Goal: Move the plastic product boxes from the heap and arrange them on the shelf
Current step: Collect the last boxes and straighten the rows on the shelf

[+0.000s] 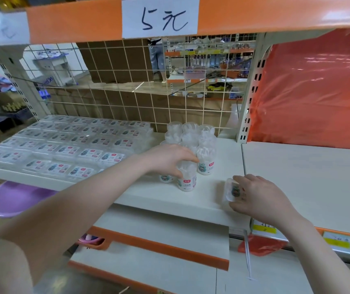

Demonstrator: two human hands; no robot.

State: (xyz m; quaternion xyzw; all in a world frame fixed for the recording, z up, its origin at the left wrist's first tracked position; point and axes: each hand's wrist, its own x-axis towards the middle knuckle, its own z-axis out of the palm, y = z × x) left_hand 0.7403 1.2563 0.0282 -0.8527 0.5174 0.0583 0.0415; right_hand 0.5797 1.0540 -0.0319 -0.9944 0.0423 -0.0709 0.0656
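Clear round plastic boxes of cotton swabs (191, 134) stand in a cluster on the white shelf (212, 166). My left hand (167, 159) grips the top of the frontmost upright box (187, 183) from above. My right hand (259, 196) holds another clear box (231, 188) lying on its side near the shelf's front edge, right of the cluster. One more upright box (206, 164) stands just behind the one under my left hand.
Flat clear packs (63, 143) lie in rows over the shelf's left part. A wire grid (148, 102) backs the shelf. Red plastic sheet (314, 94) hangs at the right. A purple basin (14, 198) sits below left. An orange-edged lower shelf (159, 247) juts out underneath.
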